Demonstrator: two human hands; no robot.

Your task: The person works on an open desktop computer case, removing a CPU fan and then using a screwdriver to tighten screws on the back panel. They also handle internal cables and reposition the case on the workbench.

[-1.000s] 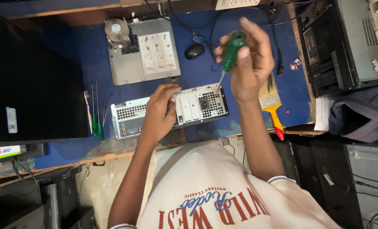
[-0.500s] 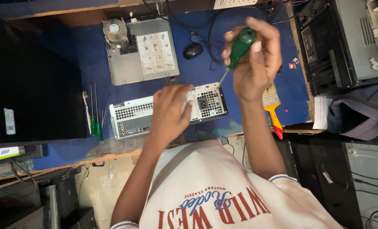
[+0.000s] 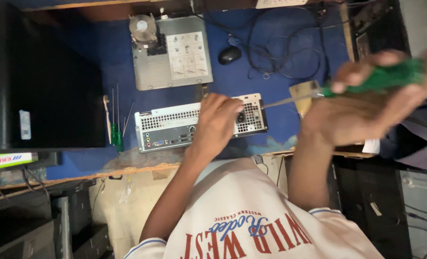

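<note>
right hand (image 3: 367, 108) swung right — clamped on screwdriver (image 3: 367, 82) | left hand (image 3: 216, 125) flat on computer case (image 3: 175, 125) | mouse (image 3: 229, 55) behind

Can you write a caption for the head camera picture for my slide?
Left hand rests on a small grey computer case; right hand holds a green-handled screwdriver.

computer repair workshop
opened desktop case (image 3: 171, 52) at 11 o'clock, spare screwdrivers (image 3: 116, 125) at 9, tangled cables (image 3: 280, 43) at 1, blue bench (image 3: 103, 57).

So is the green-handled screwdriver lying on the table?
No, the right hand holds the green-handled screwdriver raised above the blue table.
</note>
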